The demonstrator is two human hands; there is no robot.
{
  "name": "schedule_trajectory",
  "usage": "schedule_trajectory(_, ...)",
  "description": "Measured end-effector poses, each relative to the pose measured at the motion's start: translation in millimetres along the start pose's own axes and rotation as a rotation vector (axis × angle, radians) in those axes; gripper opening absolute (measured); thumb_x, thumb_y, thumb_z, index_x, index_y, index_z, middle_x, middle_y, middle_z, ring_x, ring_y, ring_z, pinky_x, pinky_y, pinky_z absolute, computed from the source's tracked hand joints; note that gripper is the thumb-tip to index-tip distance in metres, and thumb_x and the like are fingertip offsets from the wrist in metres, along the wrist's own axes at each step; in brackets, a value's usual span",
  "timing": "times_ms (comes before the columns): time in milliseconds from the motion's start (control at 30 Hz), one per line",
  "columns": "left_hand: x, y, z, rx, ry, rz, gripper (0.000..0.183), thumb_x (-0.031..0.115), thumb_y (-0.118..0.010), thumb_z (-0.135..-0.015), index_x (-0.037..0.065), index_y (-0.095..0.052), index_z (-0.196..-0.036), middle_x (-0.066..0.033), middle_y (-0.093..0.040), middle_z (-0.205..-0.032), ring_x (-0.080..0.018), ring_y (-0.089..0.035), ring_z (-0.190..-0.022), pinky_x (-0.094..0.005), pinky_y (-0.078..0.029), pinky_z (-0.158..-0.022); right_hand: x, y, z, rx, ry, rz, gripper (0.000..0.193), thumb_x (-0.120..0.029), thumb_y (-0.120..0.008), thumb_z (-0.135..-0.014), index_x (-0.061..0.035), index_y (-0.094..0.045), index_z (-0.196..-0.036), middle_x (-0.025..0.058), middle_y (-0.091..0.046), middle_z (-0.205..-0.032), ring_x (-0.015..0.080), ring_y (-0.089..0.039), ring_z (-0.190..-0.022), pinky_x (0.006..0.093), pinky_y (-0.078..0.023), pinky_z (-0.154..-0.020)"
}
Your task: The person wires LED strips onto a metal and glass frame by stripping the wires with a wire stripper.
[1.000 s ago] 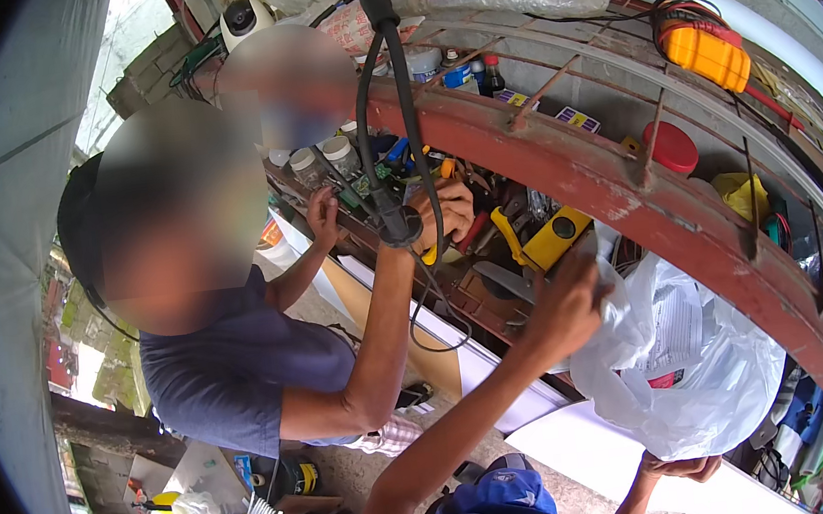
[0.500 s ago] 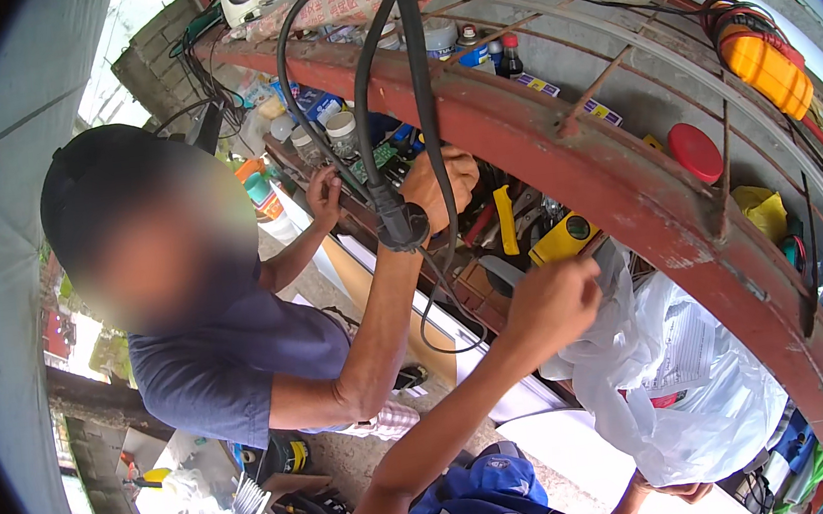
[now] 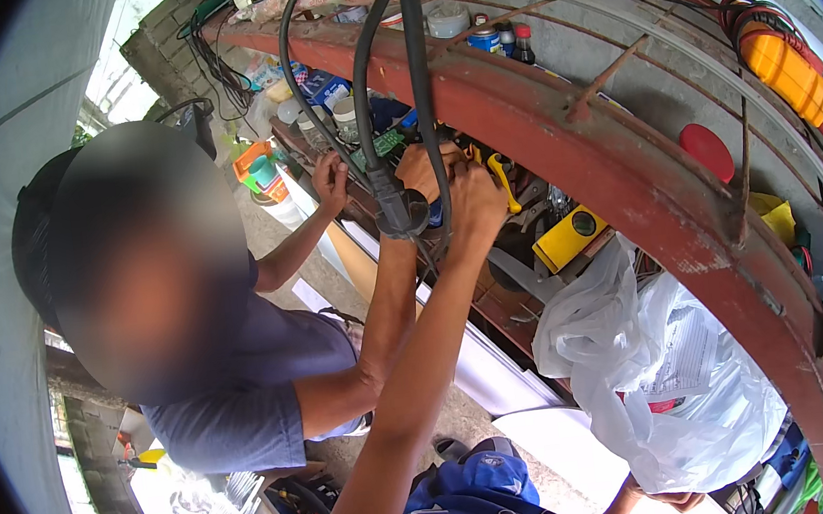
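Work appears unfinished, with loose tools (image 3: pixel 568 241) left on the worktop (image 3: pixel 507 323): left hand (image 3: pixel 478 200) reaches beside the yellow-handled tool (image 3: pixel 504 185) and co-worker's hand (image 3: pixel 416 170), right hand (image 3: pixel 676 501) meets the filled white bag's (image 3: pixel 706 437) lower edge, both grips indeterminable.

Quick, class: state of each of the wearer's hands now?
Left hand: by a yellow handle; grip can't be told.
Right hand: partly hidden below the plastic bag; grip can't be told.
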State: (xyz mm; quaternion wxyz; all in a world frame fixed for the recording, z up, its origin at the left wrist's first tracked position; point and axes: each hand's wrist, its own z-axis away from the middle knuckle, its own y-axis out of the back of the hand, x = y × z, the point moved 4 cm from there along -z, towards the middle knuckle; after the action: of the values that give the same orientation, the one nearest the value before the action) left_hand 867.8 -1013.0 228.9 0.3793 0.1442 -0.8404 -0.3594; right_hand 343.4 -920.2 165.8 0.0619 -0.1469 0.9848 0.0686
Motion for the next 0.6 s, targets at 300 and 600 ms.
schedule_trajectory(300,-15,-28,-26,-0.083,0.052,-0.049,0.012,0.003,-0.066,-0.088,-0.005,-0.074,-0.09,-0.0242,-0.074,-0.087,-0.04,-0.074,-0.084,-0.0456,-0.06,-0.074,6,-1,3,0.013,-0.011,-0.011,0.081,-0.067,-0.038,-0.099,0.0081,-0.051,-0.127,0.0259,-0.04,-0.134,0.0415,-0.035,-0.13,0.0625,-0.031,-0.104)
schedule_trajectory(600,-30,-11,-58,-0.052,0.672,1.083,0.02,0.016,-0.057,-0.099,0.0,-0.067,-0.108,-0.0109,-0.065,-0.078,-0.0239,-0.066,-0.068,-0.0398,-0.059,-0.062,15,1,0,0.013,-0.015,-0.024,0.082,-0.068,-0.038,-0.099,0.0079,-0.052,-0.126,0.0259,-0.041,-0.134,0.0414,-0.035,-0.13,0.0624,-0.031,-0.104)
